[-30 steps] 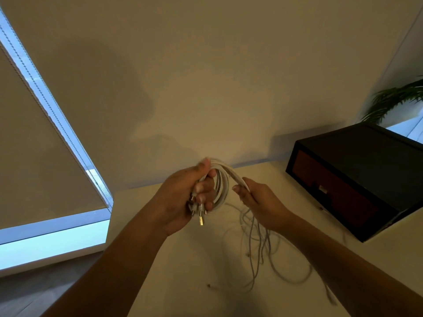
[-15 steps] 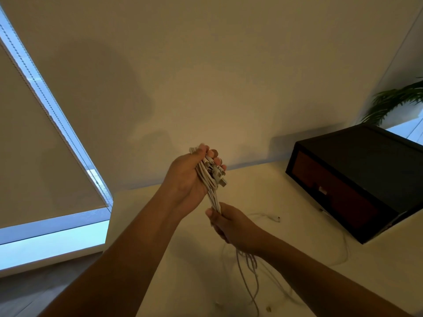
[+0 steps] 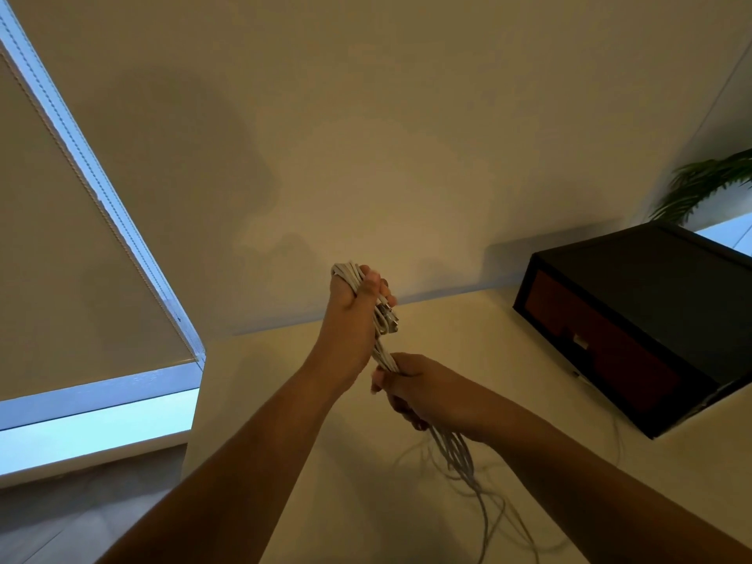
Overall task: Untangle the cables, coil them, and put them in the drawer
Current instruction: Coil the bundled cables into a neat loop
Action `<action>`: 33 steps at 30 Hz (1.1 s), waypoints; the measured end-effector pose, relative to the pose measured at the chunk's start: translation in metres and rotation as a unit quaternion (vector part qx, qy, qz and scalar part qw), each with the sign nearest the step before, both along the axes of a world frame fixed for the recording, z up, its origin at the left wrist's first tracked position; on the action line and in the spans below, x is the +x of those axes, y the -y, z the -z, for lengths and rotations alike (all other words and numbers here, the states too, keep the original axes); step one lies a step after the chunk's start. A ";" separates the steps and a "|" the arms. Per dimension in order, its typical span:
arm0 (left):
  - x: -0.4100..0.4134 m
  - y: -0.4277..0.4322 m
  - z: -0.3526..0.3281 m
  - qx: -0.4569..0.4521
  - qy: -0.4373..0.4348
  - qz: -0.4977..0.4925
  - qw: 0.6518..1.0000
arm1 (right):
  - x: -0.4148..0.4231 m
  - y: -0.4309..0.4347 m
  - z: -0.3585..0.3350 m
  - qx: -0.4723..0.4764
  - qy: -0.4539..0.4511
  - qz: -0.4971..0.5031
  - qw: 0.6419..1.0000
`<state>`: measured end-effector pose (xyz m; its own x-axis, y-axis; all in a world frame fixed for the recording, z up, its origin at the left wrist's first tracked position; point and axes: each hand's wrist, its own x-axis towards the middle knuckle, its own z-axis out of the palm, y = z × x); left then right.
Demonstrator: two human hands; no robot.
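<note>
The left hand (image 3: 353, 315) grips the gathered plug ends of the cables (image 3: 382, 319) high above the table (image 3: 468, 331), while the right hand (image 3: 423, 394) closes round them lower down, likely to pull the strands straight; the drawer (image 3: 598, 339) sits shut, well apart

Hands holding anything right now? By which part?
Both grip the white cable bundle: left hand near the top, by the plugs, right hand lower down, loose strands hanging below it.
</note>
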<state>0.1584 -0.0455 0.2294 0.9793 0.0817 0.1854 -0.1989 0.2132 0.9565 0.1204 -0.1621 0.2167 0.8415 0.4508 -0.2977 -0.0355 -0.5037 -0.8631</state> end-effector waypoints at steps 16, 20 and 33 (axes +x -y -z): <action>-0.002 -0.020 0.038 0.320 0.138 0.033 0.937 | 0.013 0.023 -0.044 -0.196 0.202 -0.046 0.959; -0.013 -0.028 0.049 0.337 0.154 0.085 0.925 | 0.022 0.029 -0.048 -0.177 0.199 -0.022 0.964; -0.021 -0.028 0.048 0.571 0.154 0.049 0.805 | 0.035 0.034 -0.048 -0.143 0.178 -0.108 0.967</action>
<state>0.1369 -0.0179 0.1815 0.8643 -0.3879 0.3202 -0.4990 -0.7412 0.4490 0.1555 -0.1961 0.2643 0.8086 0.5700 -0.1456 0.3716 -0.6867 -0.6248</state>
